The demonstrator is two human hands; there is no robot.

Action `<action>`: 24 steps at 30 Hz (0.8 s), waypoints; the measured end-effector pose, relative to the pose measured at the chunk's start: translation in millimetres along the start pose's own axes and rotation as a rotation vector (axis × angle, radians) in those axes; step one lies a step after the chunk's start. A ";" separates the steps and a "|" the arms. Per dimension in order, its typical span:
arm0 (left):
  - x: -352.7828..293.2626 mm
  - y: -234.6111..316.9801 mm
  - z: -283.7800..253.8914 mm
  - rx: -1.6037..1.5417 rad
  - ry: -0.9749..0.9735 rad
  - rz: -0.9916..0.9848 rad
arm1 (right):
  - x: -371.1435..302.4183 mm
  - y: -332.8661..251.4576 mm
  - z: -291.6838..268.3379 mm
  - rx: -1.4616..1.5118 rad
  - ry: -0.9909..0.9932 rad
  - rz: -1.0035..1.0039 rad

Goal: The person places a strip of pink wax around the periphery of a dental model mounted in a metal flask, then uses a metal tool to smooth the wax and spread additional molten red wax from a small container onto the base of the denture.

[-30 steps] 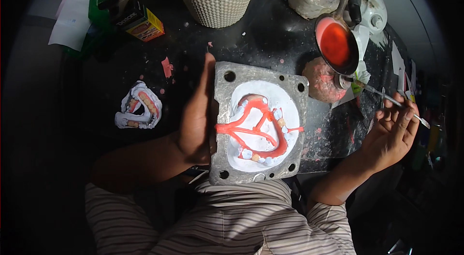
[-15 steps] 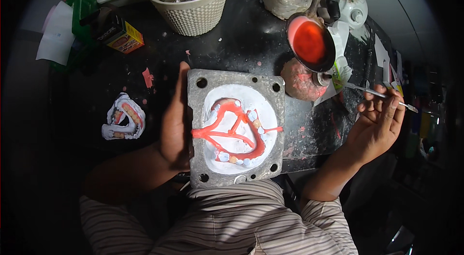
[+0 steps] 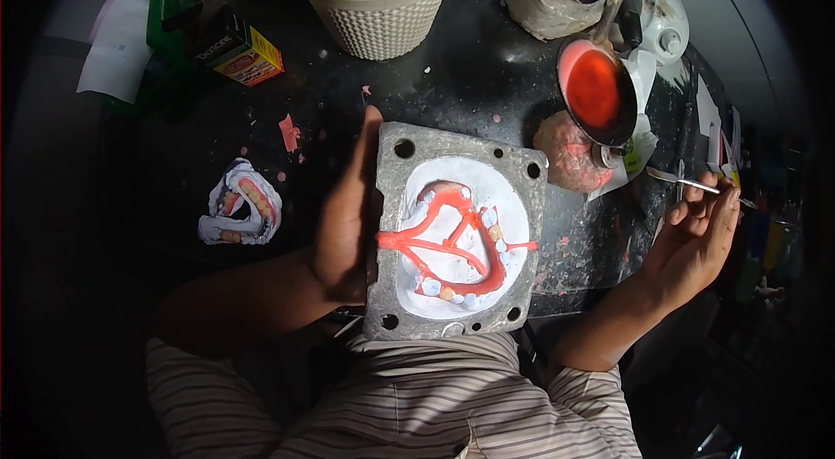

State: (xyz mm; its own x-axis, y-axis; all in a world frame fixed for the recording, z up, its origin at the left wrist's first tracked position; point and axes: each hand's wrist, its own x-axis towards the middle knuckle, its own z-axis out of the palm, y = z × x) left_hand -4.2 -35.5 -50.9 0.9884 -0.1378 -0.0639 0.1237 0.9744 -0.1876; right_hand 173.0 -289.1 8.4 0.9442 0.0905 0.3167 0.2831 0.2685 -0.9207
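Metal flask half [image 3: 457,237] sits centre frame, lower edge at the near bench [image 3: 487,85] rim against the person's striped shirt [image 3: 417,407]; white plaster fill inside, with red wax runners [image 3: 444,242] joining a curved row of teeth.

Left hand [image 3: 348,216] lies flat along the flask's left wall, fingers extended upward, palm pressed to the metal; a steadying hold, not wrapped around it.

Right hand [image 3: 691,242] at right of frame, well apart from the flask; grip closed in a pinch on a thin metal instrument [image 3: 691,184], tip pointing left toward the small pan of red melted wax [image 3: 596,89].

Handling, judged: flask looks heavy and rigid, rough-surfaced, unlikely to slip; best held by the outer metal walls or corners near the bolt holes; plaster face chips easily, wax runners soft and easily smeared, so keep fingers off the middle.

Room: open dark bench left of the flask as far as the plaster-set denture [image 3: 242,207]; upper side crowded by a white woven basket of tools [image 3: 383,11] and a pink lump [image 3: 567,150] just beside the flask's upper right corner; wax pan overhangs that lump; near edge leaves no margin.
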 end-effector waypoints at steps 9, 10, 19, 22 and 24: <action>4.2 -1.4 4.6 0.044 0.136 0.054 | 7.8 4.3 -13.0 0.106 -0.008 0.186; 4.6 -1.6 4.3 0.044 0.138 0.054 | 7.5 5.4 -13.6 0.067 0.022 0.162; 4.3 0.0 -0.4 0.017 0.070 0.019 | -2.7 2.3 -6.2 0.062 -0.160 -0.018; 5.1 -0.7 -1.9 0.019 0.058 0.016 | -10.3 -0.2 2.3 0.139 -0.255 -0.042; 7.3 -1.7 -4.2 0.046 0.065 0.021 | -16.4 -1.0 6.6 0.113 -0.255 -0.075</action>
State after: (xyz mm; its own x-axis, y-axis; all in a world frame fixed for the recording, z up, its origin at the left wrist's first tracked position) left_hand 2.5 -38.9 -55.2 0.9832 -0.1272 -0.1312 0.1085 0.9841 -0.1410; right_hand 156.0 -284.6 5.6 0.8444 0.3008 0.4433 0.3166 0.3873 -0.8659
